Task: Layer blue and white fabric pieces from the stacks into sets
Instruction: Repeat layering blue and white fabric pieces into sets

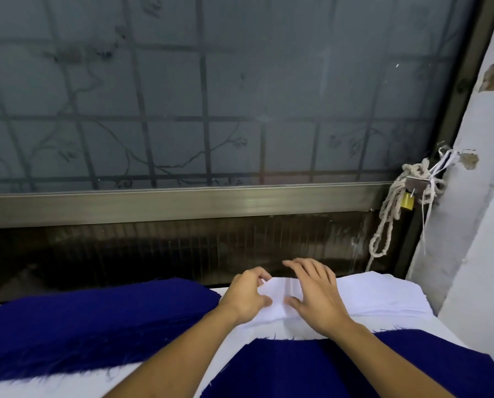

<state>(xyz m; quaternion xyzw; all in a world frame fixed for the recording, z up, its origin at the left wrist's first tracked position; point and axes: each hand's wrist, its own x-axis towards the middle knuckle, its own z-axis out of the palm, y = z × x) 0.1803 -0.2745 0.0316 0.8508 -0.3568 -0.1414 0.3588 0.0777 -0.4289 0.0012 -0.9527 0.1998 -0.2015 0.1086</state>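
A frosted window [211, 96] with a dark grille behind the glass fills most of my view, and a pale wall [475, 225] closes off the right side. Below it runs the white bench [53, 386]. On its left lies the blue stack [82, 320], thick and frayed along its near edge. A single blue piece [297, 369] lies flat at the front, under both forearms. At the far right, against the wall, I see the white stack [383, 297], well apart from the blue stack.

A white piece [280, 294] lies rumpled on the left end of the white stack, between the two hands, and white cloth runs on down to the far edge of the blue piece. I see the left hand [245, 297] with curled fingers [264, 275], pinching the left edge of that piece against the thumb. The right hand [317, 294] lies on the same piece with its fingers spread and straight, the thumb pointing towards the left hand.

A knotted rope [389, 214] hangs at the window's right corner, beside a small brass padlock [407, 201].
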